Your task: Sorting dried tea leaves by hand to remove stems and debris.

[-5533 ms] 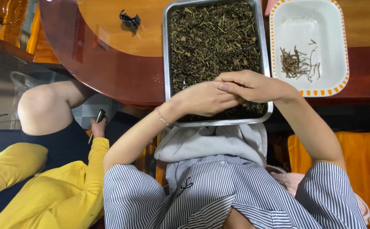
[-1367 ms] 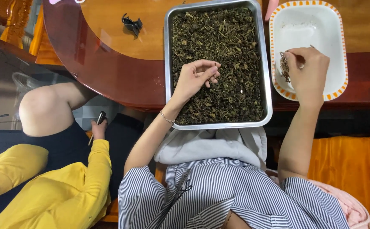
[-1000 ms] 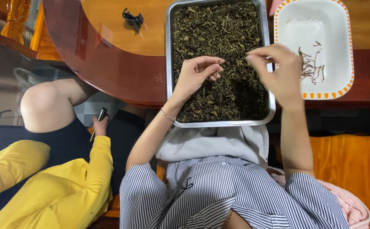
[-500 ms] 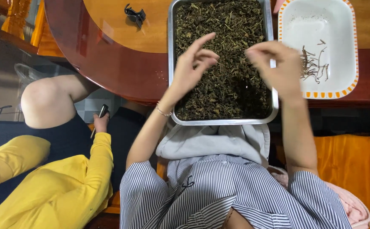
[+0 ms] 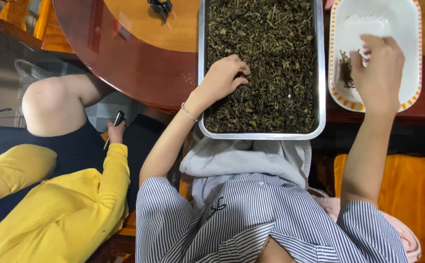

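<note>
A steel tray [image 5: 202, 73] full of dark dried leaves [image 5: 276, 63] sits at the table's near edge. My left hand [image 5: 222, 78] rests in the tray's left side, its fingers curled down into the leaves. To the right stands a white dish with an orange-dotted rim [image 5: 383, 19]; a small pile of picked stems [image 5: 345, 70] lies in it. My right hand [image 5: 380, 73] hovers over that dish just right of the pile, fingertips pinched together as on a thin stem.
The round glossy wooden table [image 5: 139, 53] carries a small black clip [image 5: 160, 7] at its far left. A seated person in a yellow sleeve [image 5: 76, 204] is close at my left, holding a dark pen-like thing [image 5: 117, 119]. An orange cushion [image 5: 417, 195] lies at my right.
My right hand has moved from the tray's right edge out over the white dish. My left hand has lowered, its fingers curling into the leaves.
</note>
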